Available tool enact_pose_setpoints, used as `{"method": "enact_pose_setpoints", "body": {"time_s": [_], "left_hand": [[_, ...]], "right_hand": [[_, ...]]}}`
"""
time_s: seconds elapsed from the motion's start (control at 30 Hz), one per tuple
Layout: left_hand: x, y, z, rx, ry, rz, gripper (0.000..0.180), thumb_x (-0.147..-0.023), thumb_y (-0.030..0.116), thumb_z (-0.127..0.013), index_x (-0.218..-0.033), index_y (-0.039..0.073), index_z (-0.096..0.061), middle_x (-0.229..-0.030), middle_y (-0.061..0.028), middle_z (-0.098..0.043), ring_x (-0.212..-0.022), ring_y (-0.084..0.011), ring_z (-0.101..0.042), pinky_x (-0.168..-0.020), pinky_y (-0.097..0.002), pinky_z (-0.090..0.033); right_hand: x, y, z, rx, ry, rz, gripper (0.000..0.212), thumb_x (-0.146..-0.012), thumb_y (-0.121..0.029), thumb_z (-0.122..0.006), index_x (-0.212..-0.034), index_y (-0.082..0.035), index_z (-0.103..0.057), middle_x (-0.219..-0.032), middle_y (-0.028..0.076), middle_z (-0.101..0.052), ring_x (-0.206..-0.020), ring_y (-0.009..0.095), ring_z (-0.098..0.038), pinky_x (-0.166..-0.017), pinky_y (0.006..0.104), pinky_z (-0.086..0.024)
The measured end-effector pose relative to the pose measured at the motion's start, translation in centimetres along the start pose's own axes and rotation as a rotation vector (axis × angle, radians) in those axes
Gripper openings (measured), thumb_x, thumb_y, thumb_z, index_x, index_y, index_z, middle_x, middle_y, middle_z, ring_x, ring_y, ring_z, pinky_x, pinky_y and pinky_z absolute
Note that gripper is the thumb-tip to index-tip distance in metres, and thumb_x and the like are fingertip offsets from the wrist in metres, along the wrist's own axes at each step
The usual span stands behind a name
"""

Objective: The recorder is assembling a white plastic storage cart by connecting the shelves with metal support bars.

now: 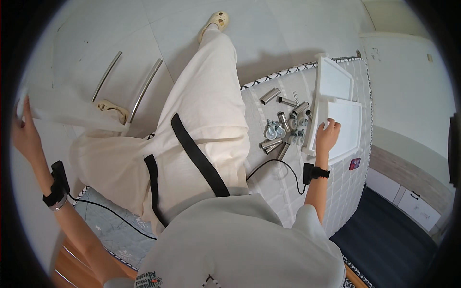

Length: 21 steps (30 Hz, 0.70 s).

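At the far left rim of the picture, my left hand (27, 137) is raised with its fingers closed on the edge of a white thing (21, 103). A pale, blurred stretch runs from there toward my knee, and its kind cannot be made out. On the right, my right hand (328, 135) lies over the white shallow trays (346, 127), its fingers bent and apart with nothing visible between them. Just left of the trays are several caster wheels (273, 129) and short metal tubes (270, 96), lying in a loose pile on the quilted mattress (307, 192).
Two long curved metal rods (145, 90) lie on the tiled floor beyond my left knee, close to a beige clog (113, 109). A small dark red and blue item (354, 164) rests near the mattress edge. White drawers (418, 211) stand at the right. Black cables run from both wrist bands.
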<state>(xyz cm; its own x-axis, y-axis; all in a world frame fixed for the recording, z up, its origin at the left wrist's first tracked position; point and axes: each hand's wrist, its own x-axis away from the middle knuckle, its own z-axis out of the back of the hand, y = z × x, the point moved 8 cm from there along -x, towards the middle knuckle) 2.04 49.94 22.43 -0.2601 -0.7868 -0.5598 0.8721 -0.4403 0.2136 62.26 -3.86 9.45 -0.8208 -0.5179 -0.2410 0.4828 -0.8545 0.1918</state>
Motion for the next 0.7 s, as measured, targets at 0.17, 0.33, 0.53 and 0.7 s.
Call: {"method": "enact_pose_setpoints", "body": {"time_s": [0.17,0.33,0.53,0.7], "left_hand": [[1.7,2.1,-2.8,-0.104,0.028,-0.016,0.033,-0.085,0.03,-0.062,-0.107,0.004,-0.063,-0.095,-0.0044,-0.062,-0.075,-0.0128,-0.053,-0.063,-0.0232,-0.04],[2.7,5.1,-5.3,0.049,0.032,-0.098,0.03,-0.087,0.029,-0.061,-0.106,0.005,-0.062,-0.096,-0.0044,-0.062,-0.078,-0.0121,-0.054,-0.064,-0.0233,-0.039],[5.2,5.0,-11.3,0.198,-0.117,0.027,0.035,-0.087,0.031,-0.061,-0.109,0.004,-0.059,-0.105,-0.0079,-0.06,-0.087,-0.0159,-0.055,-0.072,-0.0242,-0.042],[9.4,5.2,-15.9,0.229,-0.314,0.093,0.038,-0.087,0.031,-0.06,-0.112,0.003,-0.055,-0.11,-0.0119,-0.058,-0.096,-0.0213,-0.055,-0.076,-0.0291,-0.044]], "right_hand": [[-0.1,4.3,-3.4,0.177,-0.086,-0.048,0.038,-0.075,-0.012,-0.062,-0.109,-0.004,-0.046,-0.109,0.017,-0.048,-0.099,0.034,-0.053,-0.078,0.039,-0.045],[-0.1,9.3,-6.9,-0.01,-0.286,-0.17,0.033,-0.078,-0.007,-0.058,-0.108,-0.002,-0.044,-0.108,0.021,-0.049,-0.098,0.039,-0.052,-0.084,0.0447,-0.043],[-2.0,15.9,0.4,0.014,0.033,-0.078,0.036,-0.085,-0.008,-0.051,-0.118,0.001,-0.042,-0.117,0.025,-0.049,-0.107,0.041,-0.049,-0.086,0.0432,-0.044],[-2.6,17.6,3.2,0.103,-0.055,-0.208,0.035,-0.088,-0.01,-0.05,-0.12,0.002,-0.042,-0.119,0.022,-0.051,-0.105,0.038,-0.052,-0.083,0.0425,-0.046]]}}
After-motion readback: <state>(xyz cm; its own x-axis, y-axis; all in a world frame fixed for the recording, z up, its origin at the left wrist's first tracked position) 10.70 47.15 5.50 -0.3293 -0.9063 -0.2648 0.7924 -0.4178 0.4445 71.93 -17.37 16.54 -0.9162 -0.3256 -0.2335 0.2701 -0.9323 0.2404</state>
